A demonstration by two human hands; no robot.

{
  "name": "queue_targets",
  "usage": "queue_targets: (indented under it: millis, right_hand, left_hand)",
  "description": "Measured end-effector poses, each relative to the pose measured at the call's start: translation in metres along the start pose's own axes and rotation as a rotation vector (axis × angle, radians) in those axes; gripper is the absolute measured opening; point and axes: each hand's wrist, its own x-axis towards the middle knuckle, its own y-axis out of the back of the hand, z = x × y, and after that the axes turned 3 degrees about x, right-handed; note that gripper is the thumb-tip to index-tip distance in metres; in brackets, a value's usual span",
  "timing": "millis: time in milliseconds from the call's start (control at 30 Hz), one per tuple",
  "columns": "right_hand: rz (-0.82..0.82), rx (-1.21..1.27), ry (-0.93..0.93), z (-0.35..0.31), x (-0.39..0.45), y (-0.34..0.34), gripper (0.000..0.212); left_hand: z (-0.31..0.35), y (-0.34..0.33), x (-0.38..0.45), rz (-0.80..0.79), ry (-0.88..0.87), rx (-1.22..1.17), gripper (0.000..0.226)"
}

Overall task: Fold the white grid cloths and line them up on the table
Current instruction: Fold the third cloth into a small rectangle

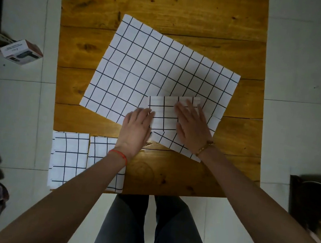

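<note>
The folded cloth [164, 113] — soft, light, likely slippery — is pressed under flat, released fingers [183, 106]; its edges are best pinched.

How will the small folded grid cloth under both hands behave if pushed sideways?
The small folded white grid cloth is probably light and limp, and its layers may shift. It lies on the large unfolded white grid cloth, which would likely drag or wrinkle. The flat left hand and right hand look able to steady it.

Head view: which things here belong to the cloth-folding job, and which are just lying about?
Job:
folded cloth under both hands
large unfolded cloth
two folded cloths at the near left edge
left hand
right hand
table

Lying about:
small box on the floor
</note>
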Motion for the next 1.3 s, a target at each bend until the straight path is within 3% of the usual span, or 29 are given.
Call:
queue_targets:
  millis: [167,467,733,833,933,1067,1300]
  right_hand:
    - [-0.128,-0.005,0.159,-0.027,-0.017,-0.021,0.055]
    - [-0.149,-0.023,0.044,-0.014,-0.035,-0.029,0.056]
    - [-0.144,-0.179,-0.063,0.043,-0.075,-0.029,0.056]
    - [-0.069,-0.126,-0.058,0.039,-0.072,-0.026,0.055]
    - [0.118,0.050,-0.059,0.029,-0.054,-0.015,0.047]
    - [0.314,0.225,-0.106,0.018,-0.007,0.012,0.027]
    - [0.177,0.280,-0.156,0.015,0.066,0.039,0.022]
  left_hand:
    - [0.013,-0.010,-0.029,-0.007,0.001,0.001,0.049]
    - [0.025,-0.015,-0.041,-0.197,0.091,0.160,0.067]
    - [0.029,-0.014,-0.040,-0.196,0.113,0.139,0.070]
    - [0.032,-0.013,-0.038,-0.215,0.117,0.128,0.069]
    - [0.032,-0.011,-0.036,-0.129,0.145,0.032,0.059]
    - [0.030,-0.005,-0.028,0.024,0.348,-0.231,0.037]
    - [0.027,-0.005,0.003,0.011,0.718,-0.487,0.026]
